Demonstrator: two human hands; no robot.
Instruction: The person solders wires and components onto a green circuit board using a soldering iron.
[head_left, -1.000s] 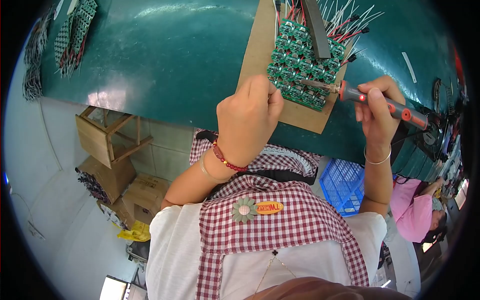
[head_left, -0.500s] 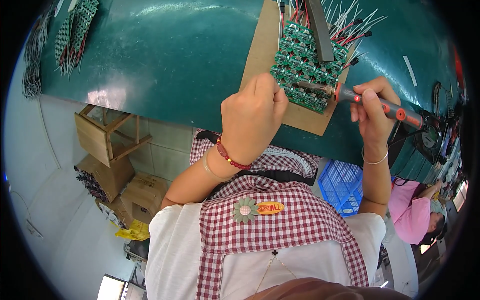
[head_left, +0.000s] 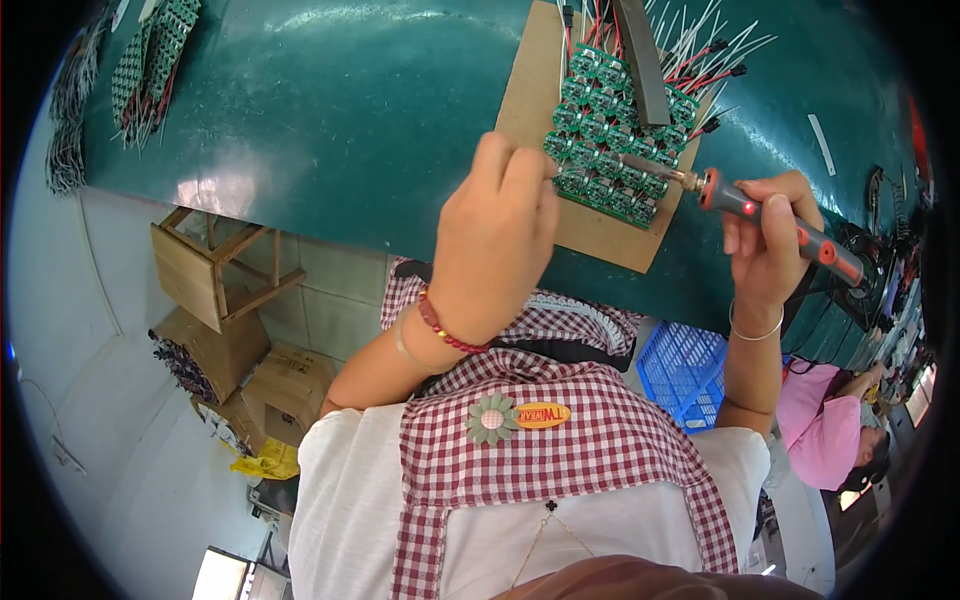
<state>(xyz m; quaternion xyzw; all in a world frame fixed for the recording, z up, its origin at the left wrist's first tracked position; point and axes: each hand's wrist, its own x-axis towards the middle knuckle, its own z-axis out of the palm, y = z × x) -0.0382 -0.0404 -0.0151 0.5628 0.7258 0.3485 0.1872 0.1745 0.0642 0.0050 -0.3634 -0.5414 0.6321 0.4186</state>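
My right hand [head_left: 772, 240] grips a soldering iron [head_left: 736, 202] by its grey and red handle, on which a red light glows. The iron's metal tip points left, over a panel of green circuit boards [head_left: 597, 130]. Close to the left edge of that panel, my left hand [head_left: 500, 235] is closed with its fingertips pinched together. What it pinches, if anything, is too small or hidden. Red and white wires [head_left: 690, 75] with black connectors stick out from the panel's far and right sides. A dark flat bar [head_left: 644, 70] lies across the boards.
Under the panel lies a brown sheet [head_left: 522, 105] on the green table [head_left: 350, 130]. More wired boards [head_left: 150, 60] sit at the far left. A coiled dark cable [head_left: 868, 270] is at right. Below stand a blue crate [head_left: 680, 375], a wooden stool [head_left: 188, 280] and cartons [head_left: 290, 385]. A person in pink [head_left: 822, 425] sits at right.
My right hand has drawn the soldering iron to the right, its tip shifting right over the boards. My left hand has moved slightly left and turned. The brown sheet has hardly shifted.
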